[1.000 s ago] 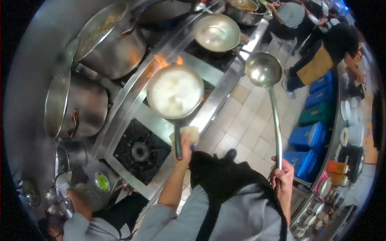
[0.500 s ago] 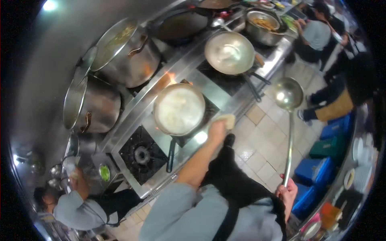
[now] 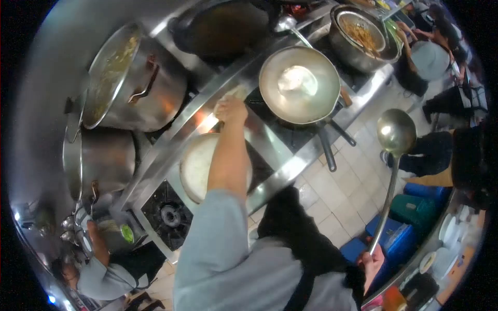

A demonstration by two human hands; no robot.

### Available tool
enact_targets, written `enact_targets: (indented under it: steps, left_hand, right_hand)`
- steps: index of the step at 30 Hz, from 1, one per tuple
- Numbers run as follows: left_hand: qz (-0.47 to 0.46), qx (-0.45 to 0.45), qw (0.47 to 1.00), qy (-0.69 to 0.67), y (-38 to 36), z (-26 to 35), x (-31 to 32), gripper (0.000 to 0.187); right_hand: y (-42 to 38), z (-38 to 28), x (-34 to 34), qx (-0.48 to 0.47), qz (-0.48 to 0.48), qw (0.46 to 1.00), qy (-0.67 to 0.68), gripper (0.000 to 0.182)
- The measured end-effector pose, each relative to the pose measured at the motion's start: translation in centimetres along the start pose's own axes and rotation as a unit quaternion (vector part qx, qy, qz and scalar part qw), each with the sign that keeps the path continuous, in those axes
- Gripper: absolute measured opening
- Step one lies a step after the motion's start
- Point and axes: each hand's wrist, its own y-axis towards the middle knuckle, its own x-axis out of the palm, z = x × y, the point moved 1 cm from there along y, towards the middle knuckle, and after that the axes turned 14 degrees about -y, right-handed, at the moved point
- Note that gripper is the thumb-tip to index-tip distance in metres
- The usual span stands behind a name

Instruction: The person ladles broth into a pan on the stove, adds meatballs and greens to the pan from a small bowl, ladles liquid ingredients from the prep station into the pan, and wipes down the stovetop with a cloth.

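My left hand (image 3: 232,111) reaches over the stove, closed on a pale folded cloth (image 3: 239,93), at the metal ledge behind the burners. Below my left forearm sits a round pan (image 3: 196,168) of whitish contents, partly hidden by the arm. My right hand (image 3: 371,260), low on the right, grips the handle end of a long metal ladle (image 3: 397,133), whose round bowl is raised over the floor. An empty-looking shiny pan (image 3: 299,85) rests on the burner right of my left hand.
Two tall pots (image 3: 150,85) (image 3: 111,160) stand at the left. A dark wok (image 3: 225,26) and a pot of food (image 3: 360,39) are at the back. A bare burner (image 3: 171,215) is at the lower left. Co-workers (image 3: 106,277) (image 3: 430,57) stand on both sides. Blue bins (image 3: 397,236) are at the right.
My left hand has moved with the cloth from the stove's front edge to the ledge behind the pan. The view has shifted; the ladle appears farther right, still in my right hand.
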Motion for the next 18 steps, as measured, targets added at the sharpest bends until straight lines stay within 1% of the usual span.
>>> enact_targets:
  steps: [1,2,3,5,6,7,9,11,13,14,16,17,18]
  left_hand:
    - [0.020,-0.025,0.999,0.008,0.0,0.1,0.6,0.042]
    - [0.019,-0.002,1.000,0.006,-0.1,0.2,1.2,0.039]
    - [0.009,-0.002,1.000,0.011,0.0,0.3,1.8,0.039]
    - [0.021,0.022,0.999,0.011,0.7,0.3,2.7,0.036]
    - [-0.024,0.017,0.999,-0.019,0.9,0.6,2.6,0.032]
    - [-0.024,0.011,1.000,-0.016,0.2,0.6,2.8,0.032]
    - [-0.007,0.040,0.999,0.035,-2.7,1.9,3.2,0.030]
    - [-0.006,0.019,0.999,0.030,-5.9,2.4,3.3,0.030]
    - [0.000,0.025,0.999,0.028,-8.7,2.5,4.3,0.032]
    - [0.007,0.019,0.999,0.028,-9.6,1.9,5.7,0.032]
    - [-0.005,0.073,0.988,0.137,-10.9,0.2,9.7,0.035]
    - [0.003,0.066,0.989,0.135,-12.2,-0.3,11.2,0.035]
    - [0.021,0.080,0.987,0.138,-14.2,-0.4,11.7,0.036]
  right_hand:
    - [0.3,-0.4,-0.1,-0.001,-0.001,1.000,-0.014,0.052]
    - [0.7,-0.6,-0.1,-0.002,-0.002,1.000,-0.027,0.052]
    - [1.1,-0.6,-0.2,0.007,0.001,1.000,-0.030,0.052]
    - [2.2,-0.6,-0.4,-0.030,-0.018,0.998,-0.051,0.051]
    - [2.7,-0.6,-0.6,-0.023,-0.022,0.997,-0.068,0.050]
    - [3.1,-0.6,-0.6,-0.021,-0.027,0.997,-0.070,0.050]
    - [4.2,-0.8,-0.6,0.011,-0.024,0.999,-0.036,0.051]
    - [4.9,-1.0,-1.3,0.002,-0.042,0.999,-0.031,0.052]
    - [5.5,-0.8,-2.2,-0.022,-0.052,0.998,0.015,0.052]
    - [5.8,-0.3,-3.0,-0.027,-0.059,0.998,0.016,0.052]
    - [6.5,0.8,-4.8,-0.081,-0.075,0.994,0.026,0.051]
    - [6.9,1.1,-5.7,-0.088,-0.083,0.992,0.027,0.051]
    - [7.5,1.3,-6.5,-0.089,-0.101,0.991,0.020,0.052]
